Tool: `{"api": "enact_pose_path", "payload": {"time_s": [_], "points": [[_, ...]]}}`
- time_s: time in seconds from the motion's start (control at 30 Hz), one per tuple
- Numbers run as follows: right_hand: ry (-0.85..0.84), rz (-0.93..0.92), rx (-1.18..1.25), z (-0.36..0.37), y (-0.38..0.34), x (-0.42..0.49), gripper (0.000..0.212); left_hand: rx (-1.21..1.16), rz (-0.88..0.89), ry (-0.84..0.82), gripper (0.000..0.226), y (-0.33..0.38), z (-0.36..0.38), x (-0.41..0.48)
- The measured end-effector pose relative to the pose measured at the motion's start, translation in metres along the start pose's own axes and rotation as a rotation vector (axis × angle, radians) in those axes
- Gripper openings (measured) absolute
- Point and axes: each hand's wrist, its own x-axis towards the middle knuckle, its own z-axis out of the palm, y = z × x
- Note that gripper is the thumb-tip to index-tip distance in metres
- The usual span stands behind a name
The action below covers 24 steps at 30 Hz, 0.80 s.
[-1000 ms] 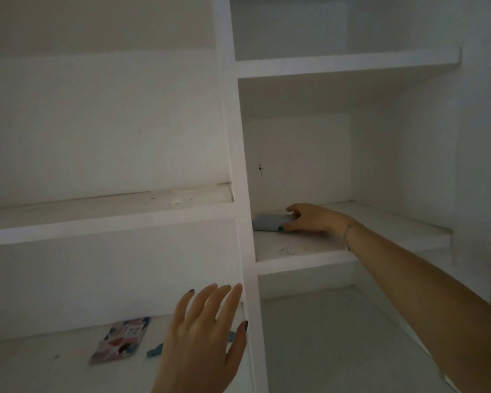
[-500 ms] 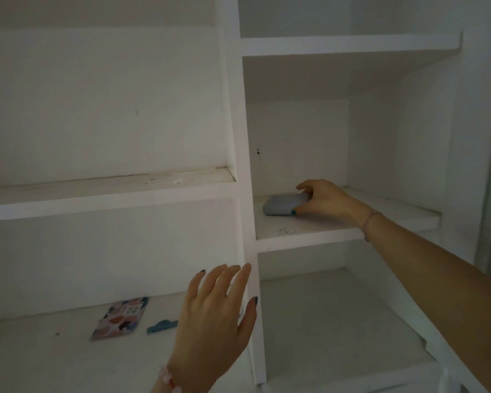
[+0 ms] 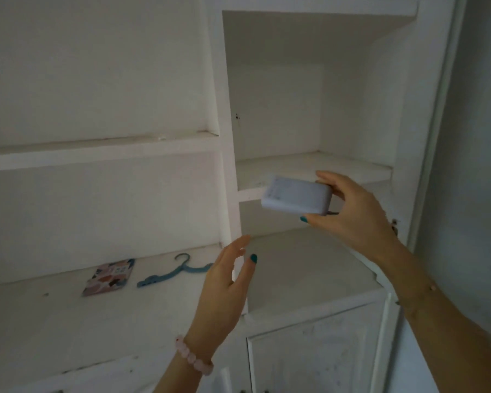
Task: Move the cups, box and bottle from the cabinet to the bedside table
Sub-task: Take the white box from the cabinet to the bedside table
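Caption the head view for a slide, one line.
Right hand holds a pale box in front of the white cabinet shelf; left hand open below.

Cabinet shelf (image 3: 40, 321) bears patterned card (image 3: 108, 277), hanger (image 3: 176, 272) (blue).

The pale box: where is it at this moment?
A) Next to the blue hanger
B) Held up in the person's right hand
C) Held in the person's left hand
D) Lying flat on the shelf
B: the right hand pinches the pale box between fingers and thumb, in the air in front of the shelf, while the left hand is open and holds nothing.
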Motion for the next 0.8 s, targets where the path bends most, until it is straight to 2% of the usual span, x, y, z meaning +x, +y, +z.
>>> {"api": "enact_pose_path", "payload": {"time_s": [0.17,0.33,0.4,0.53,0.8], "points": [[-0.048,0.011,0.024,0.006,-0.013,-0.069,0.072,-0.405,-0.190,-0.131,0.026,0.009,0.006,-0.025],[-0.081,0.039,-0.024,0.016,-0.021,-0.114,0.071,-0.762,-0.381,-0.126,0.029,0.008,0.004,-0.050],[-0.089,0.040,-0.057,0.021,-0.024,-0.127,0.073,-0.829,-0.451,-0.103,0.032,0.003,0.002,-0.059],[-0.125,0.066,-0.076,0.037,-0.028,-0.147,0.077,-0.922,-0.522,-0.053,0.051,-0.009,-0.009,-0.076],[-0.249,0.095,-0.101,0.083,-0.035,-0.183,0.077,-0.893,-0.630,0.026,0.055,-0.036,-0.037,-0.110]]}}
